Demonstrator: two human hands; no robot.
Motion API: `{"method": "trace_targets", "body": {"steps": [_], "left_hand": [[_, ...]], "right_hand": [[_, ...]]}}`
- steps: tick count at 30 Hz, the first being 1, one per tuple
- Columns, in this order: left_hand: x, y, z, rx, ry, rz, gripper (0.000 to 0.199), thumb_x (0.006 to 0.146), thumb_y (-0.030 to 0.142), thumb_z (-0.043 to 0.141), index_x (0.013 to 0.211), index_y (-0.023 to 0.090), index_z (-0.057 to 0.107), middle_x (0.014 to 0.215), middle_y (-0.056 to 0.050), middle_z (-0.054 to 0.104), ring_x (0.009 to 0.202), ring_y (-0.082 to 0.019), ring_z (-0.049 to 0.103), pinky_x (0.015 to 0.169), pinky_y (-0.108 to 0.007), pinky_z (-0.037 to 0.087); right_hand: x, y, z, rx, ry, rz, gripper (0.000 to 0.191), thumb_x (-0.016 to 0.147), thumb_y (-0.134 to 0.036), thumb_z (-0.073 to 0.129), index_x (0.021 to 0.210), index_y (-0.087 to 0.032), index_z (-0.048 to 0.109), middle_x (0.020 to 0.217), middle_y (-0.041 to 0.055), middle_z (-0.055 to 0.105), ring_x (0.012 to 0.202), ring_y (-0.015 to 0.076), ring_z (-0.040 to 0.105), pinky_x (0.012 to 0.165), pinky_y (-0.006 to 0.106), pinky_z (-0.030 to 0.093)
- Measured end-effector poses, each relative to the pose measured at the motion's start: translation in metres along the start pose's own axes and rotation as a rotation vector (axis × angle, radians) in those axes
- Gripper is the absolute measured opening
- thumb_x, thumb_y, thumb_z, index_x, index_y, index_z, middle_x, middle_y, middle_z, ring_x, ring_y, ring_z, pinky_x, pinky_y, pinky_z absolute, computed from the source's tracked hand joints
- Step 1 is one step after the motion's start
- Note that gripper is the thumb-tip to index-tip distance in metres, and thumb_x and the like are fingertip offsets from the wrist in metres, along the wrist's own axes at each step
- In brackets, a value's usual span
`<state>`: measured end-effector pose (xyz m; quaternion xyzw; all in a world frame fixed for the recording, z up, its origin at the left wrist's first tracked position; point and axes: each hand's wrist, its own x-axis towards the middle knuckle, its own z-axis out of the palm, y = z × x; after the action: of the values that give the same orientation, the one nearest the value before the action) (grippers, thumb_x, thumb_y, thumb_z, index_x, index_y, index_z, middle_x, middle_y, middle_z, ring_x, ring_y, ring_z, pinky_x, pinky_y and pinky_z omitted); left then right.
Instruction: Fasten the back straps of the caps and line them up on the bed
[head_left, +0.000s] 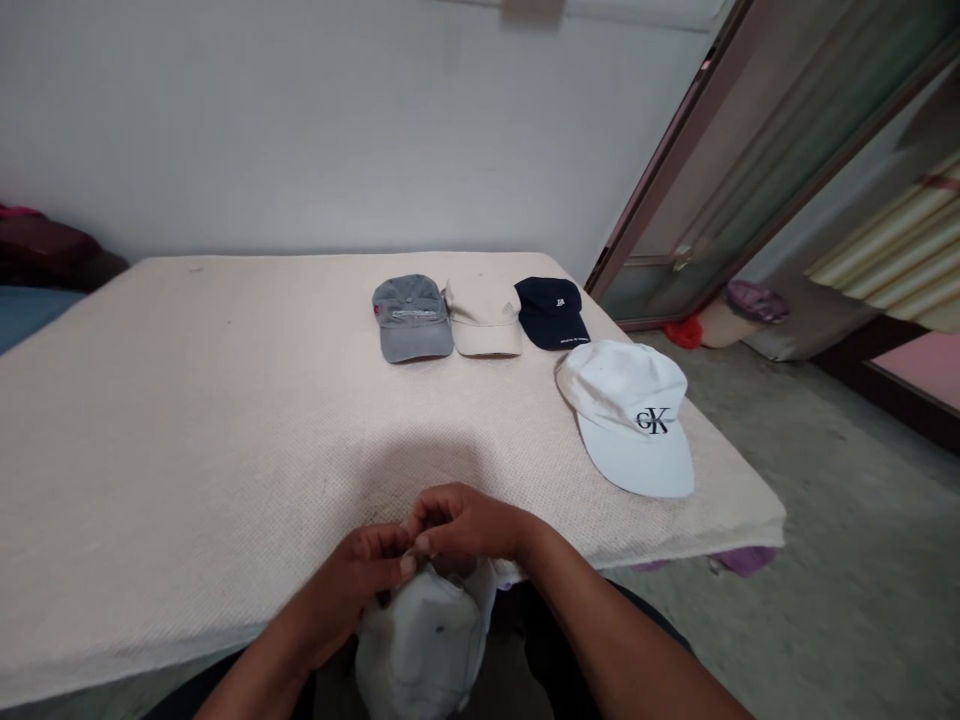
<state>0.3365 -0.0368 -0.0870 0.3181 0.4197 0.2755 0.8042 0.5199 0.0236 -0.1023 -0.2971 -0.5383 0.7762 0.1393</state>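
Note:
Both hands hold a light grey baseball cap (427,640) at the near edge of the bed, over my lap. My left hand (367,570) pinches the cap's strap end between thumb and fingers. Right beside it, my right hand (465,525) is closed on the same part of the cap, fingers curled. The strap itself is mostly hidden by the fingers. On the bed lie a grey cap (412,318), a cream cap (484,318) and a navy cap (553,312) in a row. Nearer and to the right is a white cap (630,415) with black letters.
A cream textured cover (225,430) spreads over the bed, which meets a pale wall (300,120). Dark red and blue items (45,250) are at the far left. To the right are a door (697,200), a concrete floor (847,480) and a bin with a purple liner (750,305).

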Motion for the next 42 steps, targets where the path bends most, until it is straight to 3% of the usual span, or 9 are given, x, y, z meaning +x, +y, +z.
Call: {"method": "trace_targets", "body": {"steps": [9,14,18,21,25,29,34,38,42], "left_hand": [[0.005,-0.003,0.003,0.032,0.035,-0.018,0.021,0.068,0.029,0.072,0.081,0.013,0.069,0.072,-0.004,0.066,0.062,-0.012,0.052,0.063,-0.025,0.036],[0.006,-0.002,0.004,0.041,0.086,-0.024,0.019,0.069,0.032,0.071,0.073,0.014,0.068,0.061,0.0,0.059,0.055,-0.01,0.048,0.056,-0.023,0.035],[0.005,-0.001,0.007,0.029,0.047,-0.034,0.019,0.074,0.032,0.069,0.075,0.013,0.067,0.066,-0.002,0.063,0.058,-0.011,0.051,0.058,-0.022,0.037],[0.001,0.006,0.005,-0.074,0.073,0.035,0.018,0.076,0.03,0.067,0.072,0.012,0.066,0.063,-0.004,0.064,0.055,-0.012,0.054,0.054,-0.022,0.04],[-0.008,0.026,-0.006,-0.343,0.259,0.123,0.011,0.074,0.023,0.067,0.076,0.013,0.067,0.067,-0.006,0.069,0.058,-0.017,0.062,0.058,-0.028,0.049],[-0.011,0.042,-0.014,-0.624,0.333,0.101,0.004,0.075,0.021,0.066,0.075,0.017,0.066,0.063,-0.002,0.069,0.054,-0.017,0.064,0.056,-0.03,0.054],[0.0,0.048,-0.011,-0.636,0.268,0.011,0.014,0.079,0.029,0.064,0.088,0.019,0.068,0.072,-0.003,0.072,0.065,-0.02,0.069,0.065,-0.034,0.056],[0.02,0.057,-0.002,-0.558,0.193,0.183,0.026,0.085,0.024,0.055,0.109,0.017,0.064,0.095,-0.006,0.074,0.085,-0.019,0.068,0.082,-0.03,0.052],[0.049,0.061,0.012,-0.417,0.126,0.308,0.035,0.087,0.037,0.05,0.114,0.017,0.062,0.103,-0.008,0.072,0.101,-0.024,0.063,0.091,-0.036,0.045]], "right_hand": [[-0.005,-0.003,-0.002,-0.019,-0.02,-0.002,0.014,0.075,-0.022,0.063,0.085,-0.014,0.057,0.062,-0.0046,0.054,0.046,0.0042,0.045,0.045,0.017,0.037],[-0.007,-0.003,-0.004,-0.015,0.049,-0.059,0.013,0.076,-0.022,0.062,0.087,-0.015,0.06,0.067,-0.0034,0.055,0.049,0.0041,0.045,0.046,0.017,0.038],[-0.009,-0.004,-0.003,0.017,0.081,-0.089,0.015,0.076,-0.025,0.064,0.087,-0.016,0.059,0.067,-0.0038,0.054,0.049,0.0043,0.045,0.047,0.017,0.038],[-0.013,-0.01,-0.003,0.067,0.043,-0.109,0.019,0.079,-0.031,0.062,0.09,-0.016,0.059,0.066,-0.0034,0.054,0.048,0.0051,0.045,0.047,0.019,0.037],[-0.021,-0.015,-0.006,0.044,-0.047,-0.159,0.024,0.075,-0.032,0.067,0.093,-0.015,0.063,0.08,0.0002,0.06,0.067,0.0091,0.054,0.064,0.022,0.043],[-0.026,-0.009,-0.012,0.099,-0.093,-0.039,0.033,0.066,-0.029,0.075,0.093,-0.014,0.067,0.087,0.0022,0.063,0.074,0.0122,0.056,0.071,0.026,0.045],[-0.039,-0.011,-0.026,0.385,0.098,-0.139,0.033,0.063,-0.025,0.077,0.092,-0.012,0.068,0.081,0.0024,0.065,0.068,0.0109,0.058,0.068,0.024,0.046],[-0.053,-0.025,-0.039,0.522,0.279,-0.289,0.035,0.065,-0.025,0.075,0.097,-0.013,0.065,0.082,0.0042,0.066,0.068,0.0131,0.06,0.067,0.026,0.048],[-0.055,-0.031,-0.065,0.534,0.487,-0.448,0.041,0.067,-0.028,0.073,0.104,-0.015,0.061,0.084,0.0041,0.066,0.071,0.0141,0.06,0.072,0.028,0.048]]}}
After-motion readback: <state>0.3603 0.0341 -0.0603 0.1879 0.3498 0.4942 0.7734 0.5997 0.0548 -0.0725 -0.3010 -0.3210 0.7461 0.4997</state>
